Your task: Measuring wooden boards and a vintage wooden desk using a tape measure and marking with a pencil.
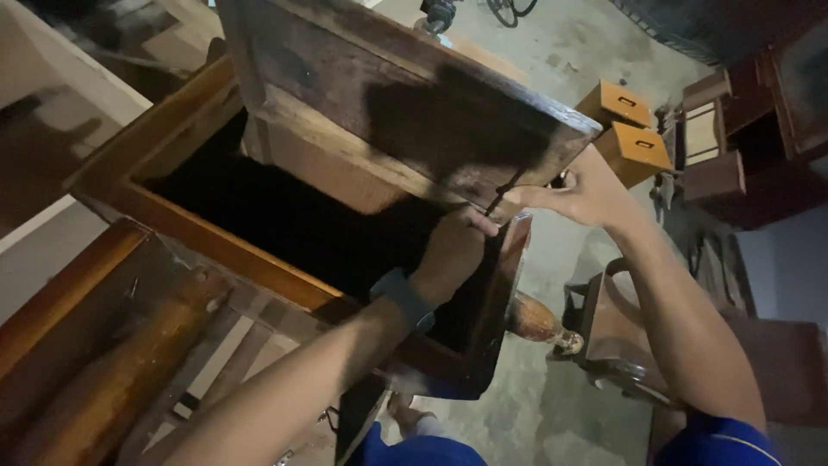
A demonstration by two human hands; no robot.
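A dark, worn wooden panel [405, 95] stands tilted above the open cavity of a wooden cabinet frame [207, 250]. My left hand [453, 246], with a dark band on the wrist, is curled under the panel's lower edge near a short dark strap [503, 197]. My right hand [582, 194] grips the panel's lower right corner with the fingers wrapped over the edge. Both arms reach up from the bottom of the view. The inside of the cabinet is black and shows nothing.
A rounded wooden rail [121, 371] lies at the lower left. A turned furniture leg [536, 321] sticks out below the cabinet. Two small orange drawers [630, 129] sit on the concrete floor at the right, beside dark wooden furniture pieces [742, 138] and a brown chair [617, 336].
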